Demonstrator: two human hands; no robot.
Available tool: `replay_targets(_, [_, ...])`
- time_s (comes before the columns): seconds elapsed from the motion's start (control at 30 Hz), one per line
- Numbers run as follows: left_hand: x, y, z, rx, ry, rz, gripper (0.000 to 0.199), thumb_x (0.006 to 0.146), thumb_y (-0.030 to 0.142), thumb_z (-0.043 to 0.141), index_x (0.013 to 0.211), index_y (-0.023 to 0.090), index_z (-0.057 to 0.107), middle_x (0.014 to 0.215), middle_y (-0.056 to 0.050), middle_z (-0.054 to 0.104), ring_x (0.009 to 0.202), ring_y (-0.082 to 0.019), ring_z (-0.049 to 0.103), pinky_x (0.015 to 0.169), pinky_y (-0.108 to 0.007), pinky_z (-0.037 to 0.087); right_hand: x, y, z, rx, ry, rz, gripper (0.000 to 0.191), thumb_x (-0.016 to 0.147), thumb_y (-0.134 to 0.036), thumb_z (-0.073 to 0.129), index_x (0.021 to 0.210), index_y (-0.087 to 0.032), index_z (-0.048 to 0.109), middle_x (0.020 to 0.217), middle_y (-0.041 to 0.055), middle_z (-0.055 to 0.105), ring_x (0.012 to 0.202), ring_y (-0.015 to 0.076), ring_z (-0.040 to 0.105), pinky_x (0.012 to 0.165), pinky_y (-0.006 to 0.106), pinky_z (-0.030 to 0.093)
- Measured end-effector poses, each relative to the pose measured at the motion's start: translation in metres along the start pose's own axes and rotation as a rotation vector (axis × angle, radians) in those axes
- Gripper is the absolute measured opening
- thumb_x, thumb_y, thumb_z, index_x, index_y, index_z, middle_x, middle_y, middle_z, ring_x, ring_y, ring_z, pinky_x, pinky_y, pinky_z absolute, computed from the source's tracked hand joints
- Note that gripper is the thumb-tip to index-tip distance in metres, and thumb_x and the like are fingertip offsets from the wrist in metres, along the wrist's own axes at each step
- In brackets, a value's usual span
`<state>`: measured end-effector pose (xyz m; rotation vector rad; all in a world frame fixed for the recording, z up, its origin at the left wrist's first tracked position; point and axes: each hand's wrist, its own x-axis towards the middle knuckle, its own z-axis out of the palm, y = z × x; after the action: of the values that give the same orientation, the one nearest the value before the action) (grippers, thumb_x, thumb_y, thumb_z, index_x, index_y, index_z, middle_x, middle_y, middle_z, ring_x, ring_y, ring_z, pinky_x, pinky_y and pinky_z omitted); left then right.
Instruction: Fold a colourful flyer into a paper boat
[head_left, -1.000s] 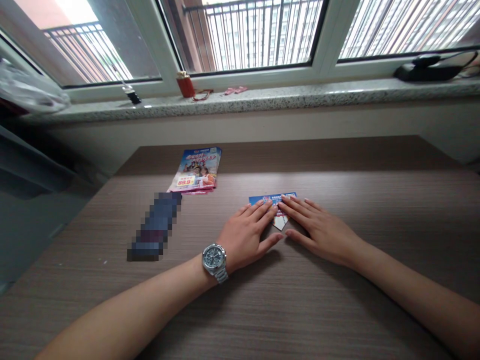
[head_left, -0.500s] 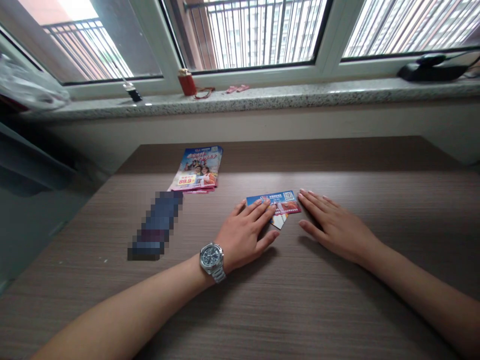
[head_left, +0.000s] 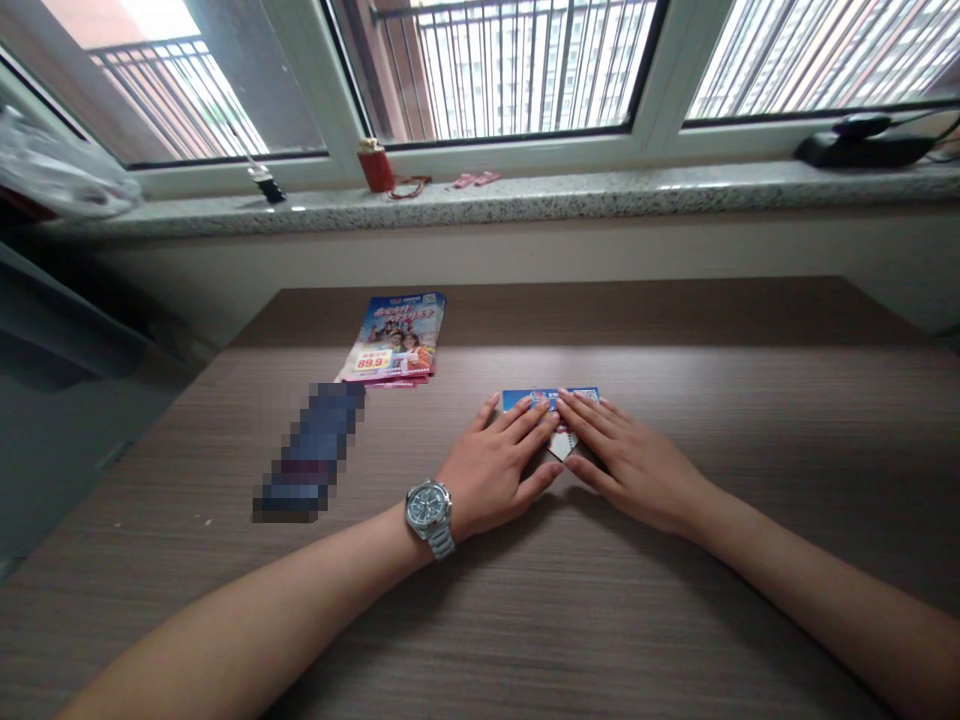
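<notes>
A folded paper flyer (head_left: 563, 445) lies flat on the table, with a blue strip along its far edge and a white point facing me. My left hand (head_left: 496, 463) rests on its left part, fingers stretched out, a metal watch (head_left: 429, 507) on the wrist. My right hand (head_left: 631, 458) lies flat over the right part, fingers extended and covering most of the printed code. The fingertips of both hands almost meet at the middle of the paper. Much of the flyer is hidden beneath them.
A stack of printed flyers (head_left: 397, 335) lies farther back on the wooden table (head_left: 480, 620), left of my hands. Nearer me is a blurred-out dark oblong object (head_left: 311, 450). The stone windowsill (head_left: 570, 198) holds a red container (head_left: 375, 168) and a black device (head_left: 862, 145).
My right hand has moved left, from beside the folded flyer onto its right part. The flyer and my left hand have shifted slightly to the right.
</notes>
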<state>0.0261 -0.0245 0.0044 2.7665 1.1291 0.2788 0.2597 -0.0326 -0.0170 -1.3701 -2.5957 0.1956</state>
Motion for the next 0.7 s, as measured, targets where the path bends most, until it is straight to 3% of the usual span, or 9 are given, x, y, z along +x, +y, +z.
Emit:
replay_targets(0.4, [-0.003, -0.007, 0.001, -0.017, -0.041, -0.002, 0.056, 0.106, 0.050, 0.024, 0.158, 0.029, 0.022, 0.163, 0.001, 0.027, 0.152, -0.018, 0.023, 0.127, -0.049, 0.005, -0.001, 0.000, -0.001, -0.008, -0.025, 0.013, 0.071, 0.101, -0.059, 0.034, 0.158, -0.017, 0.026, 0.164, 0.0076, 0.026, 0.151, 0.0220, 0.023, 0.124, 0.046, 0.023])
replay_targets(0.7, [-0.012, -0.009, -0.005, 0.029, -0.061, -0.017, 0.057, 0.106, 0.053, 0.021, 0.158, 0.029, 0.024, 0.164, 0.000, 0.024, 0.152, -0.018, 0.023, 0.127, -0.047, 0.002, -0.002, -0.001, -0.002, -0.019, -0.022, 0.017, 0.074, 0.100, -0.060, 0.035, 0.159, -0.019, 0.024, 0.163, 0.0070, 0.027, 0.151, 0.0221, 0.023, 0.124, 0.045, 0.023])
